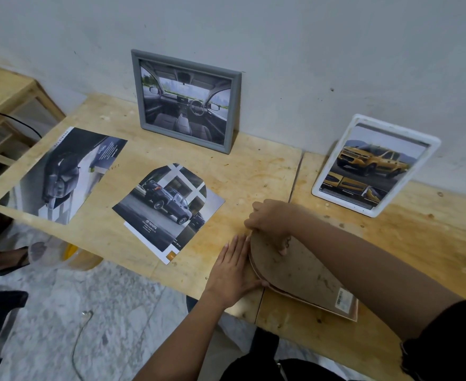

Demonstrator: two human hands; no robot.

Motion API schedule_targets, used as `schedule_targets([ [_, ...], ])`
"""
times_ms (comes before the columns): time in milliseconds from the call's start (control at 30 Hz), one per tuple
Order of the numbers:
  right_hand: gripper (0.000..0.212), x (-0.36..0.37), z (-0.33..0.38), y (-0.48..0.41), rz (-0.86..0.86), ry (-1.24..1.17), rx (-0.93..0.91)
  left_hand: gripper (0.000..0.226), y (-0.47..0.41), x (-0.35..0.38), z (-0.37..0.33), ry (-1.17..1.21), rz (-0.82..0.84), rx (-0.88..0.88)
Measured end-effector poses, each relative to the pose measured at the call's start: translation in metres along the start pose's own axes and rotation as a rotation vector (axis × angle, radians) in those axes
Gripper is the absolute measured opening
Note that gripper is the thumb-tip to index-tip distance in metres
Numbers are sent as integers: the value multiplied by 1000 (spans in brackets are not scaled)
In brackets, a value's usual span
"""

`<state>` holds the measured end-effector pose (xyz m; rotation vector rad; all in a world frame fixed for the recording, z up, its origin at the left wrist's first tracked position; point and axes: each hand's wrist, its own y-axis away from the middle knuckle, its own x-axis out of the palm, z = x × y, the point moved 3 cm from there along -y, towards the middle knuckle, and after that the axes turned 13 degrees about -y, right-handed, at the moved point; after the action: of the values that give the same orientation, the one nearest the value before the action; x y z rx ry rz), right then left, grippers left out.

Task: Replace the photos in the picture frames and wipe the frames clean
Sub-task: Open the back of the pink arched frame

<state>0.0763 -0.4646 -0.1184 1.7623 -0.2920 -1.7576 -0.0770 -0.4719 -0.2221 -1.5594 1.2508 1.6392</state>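
A frame with a rounded top lies face down on the wooden table [254,171], its brown backing board [306,273] upward with a barcode sticker at its near corner. My right hand [273,221] presses fingers on the board's rounded end. My left hand [233,273] lies flat against the frame's left edge, thumb on the rim. A grey frame [185,101] with a car-interior photo leans on the wall. A white frame [374,166] with a yellow truck photo leans at the right. A cut photo of a dark pickup [168,207] lies beside my hands.
A larger car print [64,174] lies at the table's left end. A wooden shelf [9,97] and a black cable stand at the far left. A plastic container [69,257] and a person's foot are on the floor below the table's edge.
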Motion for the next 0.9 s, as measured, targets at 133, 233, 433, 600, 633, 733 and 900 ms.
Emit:
schedule_targets([
  [133,35,-8,-4,7,-74,101,-62,110,2,1,1,-5,-6,18],
  [233,32,-17,-10,14,-79,2,-30,104,3,-3,0,35,-10,24],
  [433,21,-22,-31,48,-85,-615,125,107,5,-8,1,101,-14,5],
  [600,24,-45,-42,115,-326,-740,249,104,7,-13,-5,120,-44,-38],
  [633,22,-47,-47,132,-420,-799,282,103,6,-12,-6,123,-47,-47],
  [733,16,-29,-64,191,-839,-1051,380,104,4,-9,-10,117,-48,-51],
  [900,15,71,-63,264,-1599,-1487,781,111,4,-7,-12,141,-75,-42],
])
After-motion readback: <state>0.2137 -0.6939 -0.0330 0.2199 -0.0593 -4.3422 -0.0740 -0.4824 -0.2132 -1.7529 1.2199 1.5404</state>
